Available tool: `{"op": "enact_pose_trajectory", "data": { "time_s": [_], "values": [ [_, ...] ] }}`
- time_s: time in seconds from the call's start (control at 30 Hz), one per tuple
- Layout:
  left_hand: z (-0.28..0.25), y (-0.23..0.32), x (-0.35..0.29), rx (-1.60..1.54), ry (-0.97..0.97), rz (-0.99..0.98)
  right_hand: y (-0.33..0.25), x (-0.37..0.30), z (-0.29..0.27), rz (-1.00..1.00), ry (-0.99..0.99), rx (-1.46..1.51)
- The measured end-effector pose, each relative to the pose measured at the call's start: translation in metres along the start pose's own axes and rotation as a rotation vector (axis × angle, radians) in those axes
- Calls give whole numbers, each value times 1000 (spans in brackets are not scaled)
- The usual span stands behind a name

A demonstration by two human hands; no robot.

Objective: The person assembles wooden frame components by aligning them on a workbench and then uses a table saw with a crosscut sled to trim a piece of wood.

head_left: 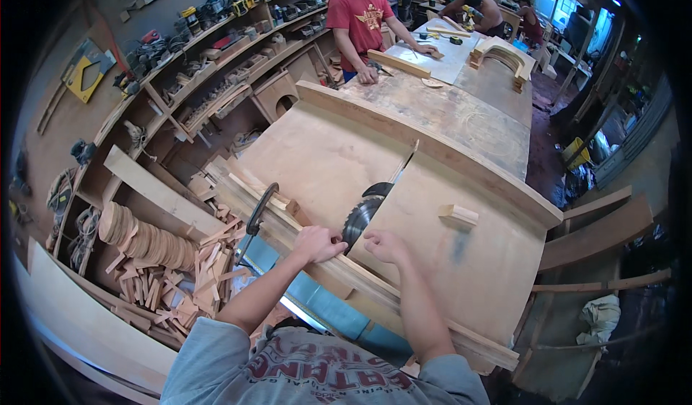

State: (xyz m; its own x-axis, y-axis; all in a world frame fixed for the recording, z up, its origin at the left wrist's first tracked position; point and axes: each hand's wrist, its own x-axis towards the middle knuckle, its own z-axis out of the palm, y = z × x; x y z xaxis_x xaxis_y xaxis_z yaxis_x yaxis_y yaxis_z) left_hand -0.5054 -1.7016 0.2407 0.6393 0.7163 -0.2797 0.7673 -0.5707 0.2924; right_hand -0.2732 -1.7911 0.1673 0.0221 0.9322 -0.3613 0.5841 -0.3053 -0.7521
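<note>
**Two Hands Close on a Bare Saw Blade**

Two hands meet at the near edge of a broad plywood desk, the largest thing in view, which runs from 6 o'clock up toward a long wooden fence crossing it from 11 to 4 o'clock. Behind that fence a second, stained worktop stretches to 12 o'clock, where a person in a red shirt leans over a plank. Tool-laden shelves fill the 10 o'clock side, and a heap of wood offcuts lies at 8 o'clock.

A circular saw blade stands up through a slot at the middle of the desk. Along the near edge lies a long wooden strip, running from 9 toward 5 o'clock and passing just below the blade. The left hand rests curled on the strip, fingers pressed together and pointing toward the blade at its 3 o'clock; the right hand is likewise bent over the strip, fingers folded down, with the blade at its 10 o'clock. Both appear to press rather than pinch, and both are near the teeth. A small wood block sits alone at 3 o'clock of the blade.

The risk, judged from this position: no guard is visible, so a slip or a kick of the strip could carry fingertips into the teeth.
</note>
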Motion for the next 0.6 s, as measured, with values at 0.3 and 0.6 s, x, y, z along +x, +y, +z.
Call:
{"op": "enact_pose_trajectory", "data": {
  "time_s": [0.3, 0.6],
  "values": [
    [6, -4, 2, -24, 18, 31, 0, 0, -1, 13, -20, 7],
    [3, -2, 1, -17, 23, 24, -6, -3, -3, -9, -4, -26]
  ]
}}
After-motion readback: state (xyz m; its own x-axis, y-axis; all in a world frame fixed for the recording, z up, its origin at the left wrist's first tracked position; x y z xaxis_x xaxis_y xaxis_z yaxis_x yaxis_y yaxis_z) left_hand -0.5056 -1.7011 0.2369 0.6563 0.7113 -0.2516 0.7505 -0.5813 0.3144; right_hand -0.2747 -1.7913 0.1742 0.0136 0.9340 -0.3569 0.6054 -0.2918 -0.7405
